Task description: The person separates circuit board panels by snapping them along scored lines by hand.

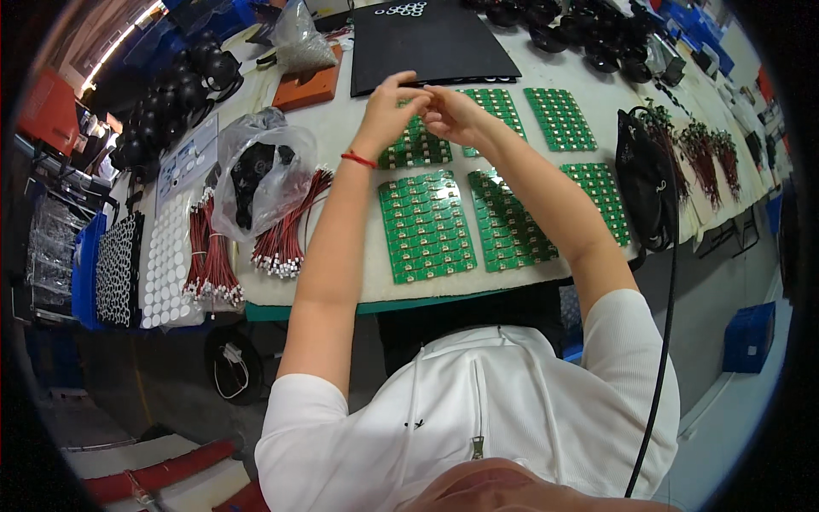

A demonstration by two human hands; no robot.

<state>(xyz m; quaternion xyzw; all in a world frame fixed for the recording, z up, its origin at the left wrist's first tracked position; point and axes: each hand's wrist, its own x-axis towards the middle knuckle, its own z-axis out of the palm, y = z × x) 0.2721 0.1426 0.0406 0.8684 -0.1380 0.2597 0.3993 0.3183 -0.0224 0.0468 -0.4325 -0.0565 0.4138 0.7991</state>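
Both hands meet above the far row of green circuit board panels, near the front edge of a black sheet (431,43). My left hand (389,113), with a red band at its wrist, has its fingers closed and touching the fingertips of the other hand. My right hand (454,114) is closed in a pinch. Whatever lies between the fingertips is too small to make out. Beneath them, a circuit board panel (426,152) is partly covered by the hands. Nearer me lie another panel (426,226) and one partly behind my right forearm (510,224).
White rings (403,9) lie on the black sheet. Left are a bag of small parts (300,43) on an orange block (309,84), a plastic bag with black parts (256,183), and red wire bundles (209,256). Right are a black pouch (638,179) and more wires (699,162). A cable (670,324) hangs nearby.
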